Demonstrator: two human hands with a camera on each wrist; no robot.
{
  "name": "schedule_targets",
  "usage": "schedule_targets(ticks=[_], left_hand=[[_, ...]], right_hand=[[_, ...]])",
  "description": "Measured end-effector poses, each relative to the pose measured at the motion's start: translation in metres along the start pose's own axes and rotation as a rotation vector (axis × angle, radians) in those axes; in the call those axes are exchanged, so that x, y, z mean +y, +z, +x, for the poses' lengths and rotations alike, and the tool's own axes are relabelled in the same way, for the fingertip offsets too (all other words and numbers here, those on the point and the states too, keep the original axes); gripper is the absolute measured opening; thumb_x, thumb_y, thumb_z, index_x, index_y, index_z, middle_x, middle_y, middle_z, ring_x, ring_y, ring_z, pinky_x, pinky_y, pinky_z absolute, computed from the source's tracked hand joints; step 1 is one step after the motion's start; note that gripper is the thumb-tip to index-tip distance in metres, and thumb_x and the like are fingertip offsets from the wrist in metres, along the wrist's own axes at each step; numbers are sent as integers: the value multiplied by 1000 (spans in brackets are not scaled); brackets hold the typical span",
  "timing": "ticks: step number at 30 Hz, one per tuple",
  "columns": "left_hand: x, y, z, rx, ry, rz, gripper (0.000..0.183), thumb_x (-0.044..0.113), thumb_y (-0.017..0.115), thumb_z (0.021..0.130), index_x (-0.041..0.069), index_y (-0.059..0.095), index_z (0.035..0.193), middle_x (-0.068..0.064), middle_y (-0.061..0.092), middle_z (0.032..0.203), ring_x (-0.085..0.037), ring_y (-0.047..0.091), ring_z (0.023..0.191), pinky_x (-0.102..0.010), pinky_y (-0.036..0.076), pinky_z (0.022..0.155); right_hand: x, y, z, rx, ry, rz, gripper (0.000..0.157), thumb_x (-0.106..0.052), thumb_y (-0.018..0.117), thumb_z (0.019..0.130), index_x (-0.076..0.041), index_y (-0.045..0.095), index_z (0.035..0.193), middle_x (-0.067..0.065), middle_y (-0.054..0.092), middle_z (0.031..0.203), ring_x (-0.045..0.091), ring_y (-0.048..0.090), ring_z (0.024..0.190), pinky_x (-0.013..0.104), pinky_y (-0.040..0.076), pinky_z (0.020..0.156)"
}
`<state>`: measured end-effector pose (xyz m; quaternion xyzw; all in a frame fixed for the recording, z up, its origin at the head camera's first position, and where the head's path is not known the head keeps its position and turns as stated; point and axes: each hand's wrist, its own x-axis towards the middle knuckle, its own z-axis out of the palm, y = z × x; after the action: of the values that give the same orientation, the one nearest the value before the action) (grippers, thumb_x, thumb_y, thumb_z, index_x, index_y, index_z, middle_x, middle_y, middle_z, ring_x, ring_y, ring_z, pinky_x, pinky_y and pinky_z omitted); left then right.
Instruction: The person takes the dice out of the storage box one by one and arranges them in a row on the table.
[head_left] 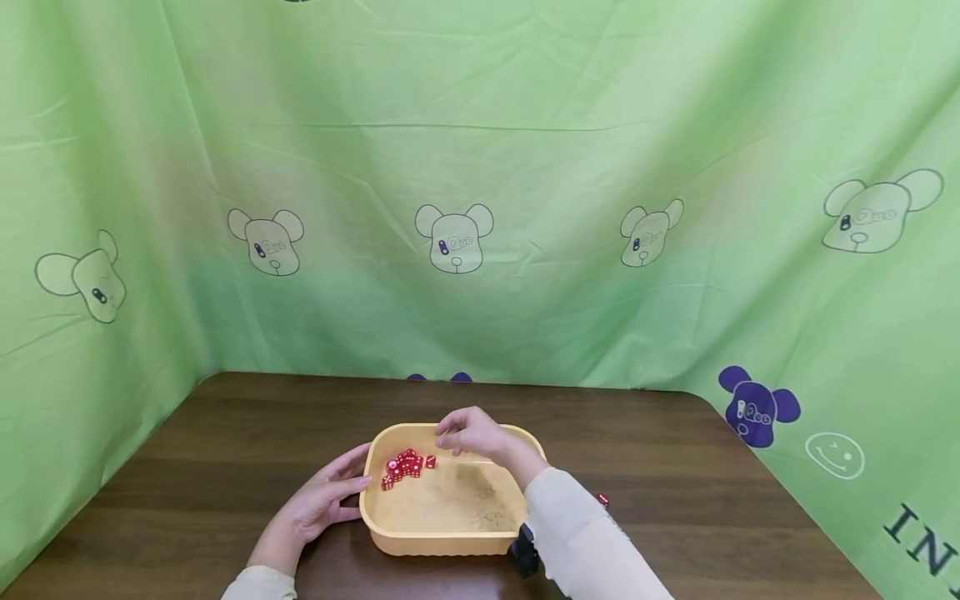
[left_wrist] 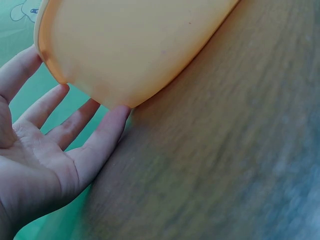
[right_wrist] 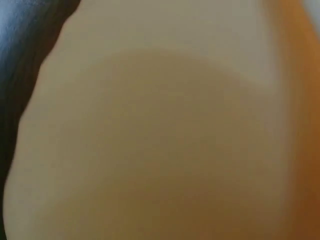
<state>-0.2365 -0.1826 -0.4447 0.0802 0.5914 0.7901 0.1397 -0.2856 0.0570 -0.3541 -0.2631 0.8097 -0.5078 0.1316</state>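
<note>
A pale yellow plastic basin [head_left: 442, 544] stands on the brown table, with a cluster of red dice [head_left: 405, 467] inside at its left end. One red die [head_left: 431, 462] lies slightly apart from that cluster. My left hand [head_left: 322, 500] touches the basin's left end, its spread, fairly straight fingers [left_wrist: 107, 132] against the outer wall and rim. Over the basin's far side hovers my right hand [head_left: 476, 433], fingers loosely bent near the single die, with nothing visible between them. The right wrist view holds only the basin's blurred wall [right_wrist: 160, 125].
Another red die [head_left: 603, 500] lies on the wooden table [head_left: 720, 533] right of the basin, partly behind my right sleeve [head_left: 585, 533]. A black wrist device [head_left: 522, 552] hangs by the basin's near right corner. Green printed cloth [head_left: 525, 317] surrounds the table.
</note>
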Motion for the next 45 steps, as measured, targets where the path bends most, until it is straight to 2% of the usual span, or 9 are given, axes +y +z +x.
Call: schedule_targets(ticks=[7, 14, 19, 24, 28, 37, 45], left_hand=[[-1, -1, 1, 3, -3, -4, 63, 7, 53, 83, 5, 19, 136, -23, 12, 138, -28, 43, 106, -45, 43, 75], [-1, -1, 2, 5, -2, -5, 62, 6, 52, 83, 5, 20, 136, -23, 13, 138, -28, 43, 107, -46, 43, 75], [-1, -1, 2, 7, -3, -4, 62, 6, 52, 83, 5, 20, 136, -23, 14, 138, -28, 43, 107, -46, 43, 75], [-1, -1, 1, 5, -7, -4, 62, 7, 53, 83, 5, 20, 136, -23, 14, 137, -28, 43, 107, -46, 43, 75], [-1, -1, 2, 0, -4, -5, 62, 7, 53, 83, 5, 20, 136, -23, 13, 137, -28, 43, 107, -46, 43, 75], [0, -2, 2, 2, 0, -5, 64, 7, 54, 83, 5, 19, 136, -24, 12, 138, -27, 44, 106, -46, 43, 75], [0, -2, 2, 4, 0, -16, 63, 7, 53, 83, 5, 19, 136, -24, 12, 138, -28, 43, 106, -46, 43, 75]], right_hand=[[28, 12, 16, -4, 33, 7, 22, 2, 60, 75, 14, 57, 93, 7, 59, 72, 32, 54, 65, 45, 46, 62], [39, 19, 22, -38, 45, 9, 21, 2, 58, 75, 13, 57, 94, 22, 60, 77, 44, 53, 64, 45, 46, 59], [40, 22, 23, -28, 77, -25, 22, 3, 59, 74, 11, 57, 94, 19, 60, 74, 39, 56, 61, 41, 47, 56], [40, 25, 23, -11, 122, -87, 21, 1, 61, 73, 8, 60, 93, 8, 59, 71, 26, 56, 56, 36, 47, 53], [41, 26, 23, -8, 135, -111, 18, 0, 62, 73, 7, 60, 90, 4, 57, 70, 18, 54, 55, 31, 48, 53], [48, 27, 25, -30, 141, -149, 15, 1, 62, 74, 5, 60, 88, 4, 57, 66, 13, 51, 52, 25, 44, 48], [51, 28, 26, -40, 110, -216, 11, 8, 62, 68, 2, 58, 76, -1, 50, 58, 10, 44, 48, 22, 40, 44]])
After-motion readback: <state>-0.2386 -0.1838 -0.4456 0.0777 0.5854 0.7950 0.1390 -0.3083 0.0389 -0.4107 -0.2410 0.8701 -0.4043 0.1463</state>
